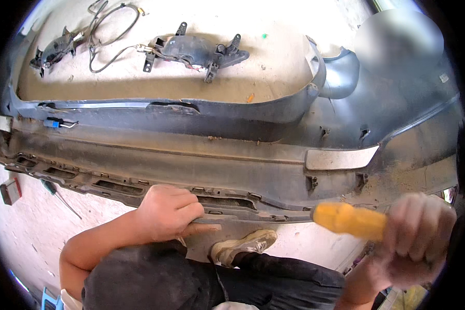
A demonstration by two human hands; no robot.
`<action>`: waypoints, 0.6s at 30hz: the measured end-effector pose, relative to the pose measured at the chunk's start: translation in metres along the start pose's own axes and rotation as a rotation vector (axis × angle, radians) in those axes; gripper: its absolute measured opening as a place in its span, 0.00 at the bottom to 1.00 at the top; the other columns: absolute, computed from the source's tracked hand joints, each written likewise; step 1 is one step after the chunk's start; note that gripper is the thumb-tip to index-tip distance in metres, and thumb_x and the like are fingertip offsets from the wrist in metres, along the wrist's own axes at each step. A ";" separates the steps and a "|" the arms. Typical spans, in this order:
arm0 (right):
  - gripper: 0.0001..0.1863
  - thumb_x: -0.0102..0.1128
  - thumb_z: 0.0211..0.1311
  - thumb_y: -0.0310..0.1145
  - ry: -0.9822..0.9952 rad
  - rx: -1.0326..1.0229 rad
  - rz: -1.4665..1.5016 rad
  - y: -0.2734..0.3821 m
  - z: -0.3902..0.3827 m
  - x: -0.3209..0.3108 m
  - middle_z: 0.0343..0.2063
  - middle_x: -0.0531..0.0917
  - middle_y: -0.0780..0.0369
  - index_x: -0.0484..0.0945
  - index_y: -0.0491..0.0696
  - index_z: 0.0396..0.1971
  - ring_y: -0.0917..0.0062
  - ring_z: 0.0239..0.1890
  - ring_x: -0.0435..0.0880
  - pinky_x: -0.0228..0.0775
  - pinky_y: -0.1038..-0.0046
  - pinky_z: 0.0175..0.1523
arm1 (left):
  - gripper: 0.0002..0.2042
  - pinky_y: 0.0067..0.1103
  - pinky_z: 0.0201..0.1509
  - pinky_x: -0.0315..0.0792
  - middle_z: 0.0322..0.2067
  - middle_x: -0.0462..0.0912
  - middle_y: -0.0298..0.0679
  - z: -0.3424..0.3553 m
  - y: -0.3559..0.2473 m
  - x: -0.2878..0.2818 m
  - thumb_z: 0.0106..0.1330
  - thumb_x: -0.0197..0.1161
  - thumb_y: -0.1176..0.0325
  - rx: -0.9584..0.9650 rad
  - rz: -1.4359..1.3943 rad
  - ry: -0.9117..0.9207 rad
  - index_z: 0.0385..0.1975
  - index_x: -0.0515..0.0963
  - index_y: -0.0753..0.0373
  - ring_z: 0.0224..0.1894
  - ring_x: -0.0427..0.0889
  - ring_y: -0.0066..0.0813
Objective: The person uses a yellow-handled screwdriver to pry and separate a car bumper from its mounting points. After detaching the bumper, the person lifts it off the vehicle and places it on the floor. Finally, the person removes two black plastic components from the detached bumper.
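Note:
A large dark car bumper point(191, 155) lies across the view with its dusty inner side up. My left hand point(170, 212) is closed at its near edge, fingers curled beside a long slot, with one digit stretched along the rim. Out to the right, my right hand point(418, 232) is wrapped round a yellow-handled tool, apparently a screwdriver point(349, 219). Its handle points left, above the bumper's near edge. Motion smears this hand a little, and I cannot make out the shaft clearly.
Two black lamp units point(191, 51) joined by a cable point(124, 33) lie on the pale floor beyond. A blue connector point(52, 123) and a whitish plate point(341, 157) sit on the bumper. Another screwdriver point(61, 199) and a small box point(10, 191) are at the left. My shoe point(245, 245) is underneath.

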State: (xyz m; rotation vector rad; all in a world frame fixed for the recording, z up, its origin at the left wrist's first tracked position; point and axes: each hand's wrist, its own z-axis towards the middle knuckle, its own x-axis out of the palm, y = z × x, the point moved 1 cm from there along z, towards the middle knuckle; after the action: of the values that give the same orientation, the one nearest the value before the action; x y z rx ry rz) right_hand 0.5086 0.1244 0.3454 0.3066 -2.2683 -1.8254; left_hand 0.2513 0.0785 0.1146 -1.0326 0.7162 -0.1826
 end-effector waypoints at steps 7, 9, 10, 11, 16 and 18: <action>0.16 0.47 0.64 0.28 -0.089 0.055 -0.081 -0.063 -0.001 0.007 0.24 0.73 0.60 0.63 0.49 0.14 0.73 0.21 0.72 0.62 0.75 0.22 | 0.20 0.25 0.18 0.67 0.14 0.66 0.35 -0.003 0.001 0.006 0.48 0.73 0.57 -0.019 0.051 -0.020 0.14 0.66 0.58 0.16 0.71 0.33; 0.15 0.47 0.64 0.28 -0.041 -0.059 -0.037 -0.027 -0.006 0.000 0.23 0.73 0.60 0.64 0.49 0.15 0.72 0.21 0.72 0.62 0.75 0.22 | 0.20 0.24 0.18 0.67 0.14 0.66 0.35 -0.007 -0.001 0.005 0.48 0.73 0.57 -0.022 0.069 -0.022 0.13 0.66 0.58 0.16 0.71 0.33; 0.15 0.47 0.64 0.28 -0.040 -0.090 -0.045 0.003 -0.020 0.000 0.23 0.73 0.60 0.64 0.49 0.16 0.72 0.21 0.73 0.62 0.74 0.22 | 0.20 0.24 0.18 0.67 0.14 0.66 0.35 -0.004 -0.001 0.006 0.48 0.73 0.57 0.002 0.058 -0.022 0.13 0.66 0.58 0.16 0.71 0.33; 0.14 0.47 0.64 0.28 -0.020 -0.093 -0.031 0.016 -0.023 -0.001 0.23 0.73 0.60 0.65 0.49 0.16 0.72 0.21 0.73 0.62 0.74 0.23 | 0.20 0.24 0.18 0.67 0.14 0.66 0.35 -0.005 0.000 0.007 0.48 0.73 0.56 -0.002 0.065 -0.026 0.14 0.66 0.58 0.16 0.71 0.32; 0.12 0.47 0.64 0.28 -0.195 0.160 -0.267 -0.095 -0.019 0.010 0.23 0.74 0.60 0.67 0.48 0.19 0.71 0.21 0.73 0.63 0.73 0.24 | 0.20 0.25 0.18 0.66 0.13 0.65 0.35 0.000 -0.001 0.008 0.47 0.73 0.58 0.005 0.052 -0.038 0.14 0.66 0.58 0.15 0.70 0.33; 0.11 0.46 0.64 0.28 -0.238 0.098 -0.133 -0.097 -0.016 0.008 0.23 0.74 0.61 0.68 0.48 0.20 0.70 0.21 0.73 0.63 0.73 0.24 | 0.19 0.25 0.18 0.66 0.13 0.65 0.35 -0.002 0.004 0.014 0.46 0.74 0.59 0.027 0.062 -0.034 0.14 0.66 0.58 0.15 0.70 0.33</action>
State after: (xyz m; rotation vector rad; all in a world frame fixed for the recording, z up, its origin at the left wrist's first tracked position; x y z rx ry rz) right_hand 0.5083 0.0868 0.2547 0.2747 -2.5602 -1.9095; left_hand 0.2605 0.0725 0.1043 -0.9841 0.7126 -0.1203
